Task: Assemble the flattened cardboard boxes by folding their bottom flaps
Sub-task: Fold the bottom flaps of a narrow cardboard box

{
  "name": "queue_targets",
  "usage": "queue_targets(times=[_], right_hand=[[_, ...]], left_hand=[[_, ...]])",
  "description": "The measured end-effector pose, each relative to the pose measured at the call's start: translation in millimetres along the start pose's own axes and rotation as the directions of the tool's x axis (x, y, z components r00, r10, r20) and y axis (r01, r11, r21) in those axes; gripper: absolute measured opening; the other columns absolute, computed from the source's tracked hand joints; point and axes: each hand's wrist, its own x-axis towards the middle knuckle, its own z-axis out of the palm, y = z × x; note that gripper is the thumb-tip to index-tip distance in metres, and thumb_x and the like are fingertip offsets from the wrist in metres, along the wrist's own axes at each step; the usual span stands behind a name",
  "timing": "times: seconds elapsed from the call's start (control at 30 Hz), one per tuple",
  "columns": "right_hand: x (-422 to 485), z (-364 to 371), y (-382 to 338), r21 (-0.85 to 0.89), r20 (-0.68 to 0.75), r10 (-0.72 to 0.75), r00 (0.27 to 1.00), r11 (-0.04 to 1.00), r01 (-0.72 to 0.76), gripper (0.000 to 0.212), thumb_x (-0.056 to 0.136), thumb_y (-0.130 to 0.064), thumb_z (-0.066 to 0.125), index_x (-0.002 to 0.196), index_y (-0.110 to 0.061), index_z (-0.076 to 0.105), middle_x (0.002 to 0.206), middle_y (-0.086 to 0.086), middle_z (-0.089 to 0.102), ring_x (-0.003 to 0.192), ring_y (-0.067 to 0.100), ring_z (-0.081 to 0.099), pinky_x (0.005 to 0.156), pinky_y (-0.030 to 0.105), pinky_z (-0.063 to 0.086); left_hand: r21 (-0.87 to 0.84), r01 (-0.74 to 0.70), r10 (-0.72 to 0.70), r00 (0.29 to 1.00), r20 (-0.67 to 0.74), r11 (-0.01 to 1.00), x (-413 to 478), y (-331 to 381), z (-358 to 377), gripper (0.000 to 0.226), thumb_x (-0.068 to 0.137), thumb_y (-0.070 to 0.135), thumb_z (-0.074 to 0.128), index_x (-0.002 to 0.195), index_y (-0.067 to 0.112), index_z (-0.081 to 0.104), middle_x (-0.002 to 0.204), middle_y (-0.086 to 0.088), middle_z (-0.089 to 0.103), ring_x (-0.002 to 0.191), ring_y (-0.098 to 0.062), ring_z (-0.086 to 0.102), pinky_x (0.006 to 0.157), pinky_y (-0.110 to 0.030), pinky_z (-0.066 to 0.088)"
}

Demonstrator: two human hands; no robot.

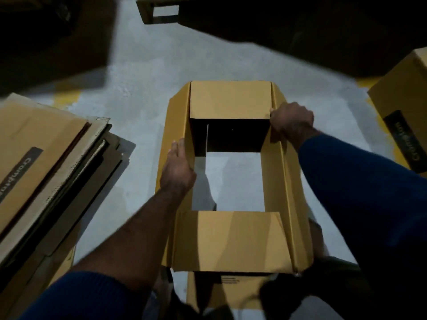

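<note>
The box [230, 100] is showing smooth, matt brown cardboard. The flattened stack [46, 144] is baring rough corrugated edges; the floor [143, 84] is looking matt grey, faintly mottled.

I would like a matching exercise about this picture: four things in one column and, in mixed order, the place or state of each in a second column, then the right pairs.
Column 1
1. left hand
2. right hand
3. stack of flattened boxes
4. far short flap

Column 2
A. folded inward, lying flat
B. lies on the floor, at the left
C. grips the right long flap
D. rests with straight fingers on the left long flap

Pairs: 1-D, 2-C, 3-B, 4-A
</note>
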Motion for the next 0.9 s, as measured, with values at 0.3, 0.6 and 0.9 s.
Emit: queue_targets(times=[0.3, 0.6, 0.9], right_hand=[[23, 5, -13, -0.011, -0.002, -0.071, 0.997, 0.997, 0.071, 0.022, 0.094, -0.020, 0.054, 0.103, -0.005, 0.067, 0.096, 0.015, 0.064, 0.094, 0.037, 0.067, 0.077, 0.042, 0.055], [-98, 23, -51, 0.169, 0.002, -0.185, 0.983, 0.969, 0.182, 0.032, 0.098, -0.034, 0.053, 0.122, -0.013, 0.060, 0.126, 0.015, 0.056, 0.115, 0.035, 0.053, 0.094, 0.044, 0.048], [-253, -35, -46, 0.172, 0.565, -0.242, 0.789, 0.970, 0.174, 0.078, 0.102, -0.069, 0.021, 0.137, -0.010, 0.059, 0.142, 0.018, 0.057, 0.122, 0.035, 0.058, 0.103, 0.048, 0.047]], left_hand=[[0.258, -0.063, 0.082, 0.995, -0.062, 0.964, -4, -3, 16, 0.098, 0.086, 0.014, 0.065, 0.162, 0.018, 0.003, 0.169, -0.015, 0.002, 0.154, -0.036, 0.012, 0.121, -0.050, 0.026], [0.408, -0.441, 0.161, 0.812, 0.561, 0.799, -40, 23, 7, 0.062, 0.106, 0.058, 0.024, 0.110, 0.015, 0.069, 0.115, -0.016, 0.066, 0.110, -0.033, 0.059, 0.095, -0.042, 0.042], [0.162, -0.198, 0.111, 0.896, 0.430, 0.967, -118, 36, -83, 0.056, 0.104, 0.061, 0.033, 0.078, 0.020, 0.061, 0.096, -0.010, 0.065, 0.087, -0.024, 0.060, 0.082, -0.037, 0.048]])
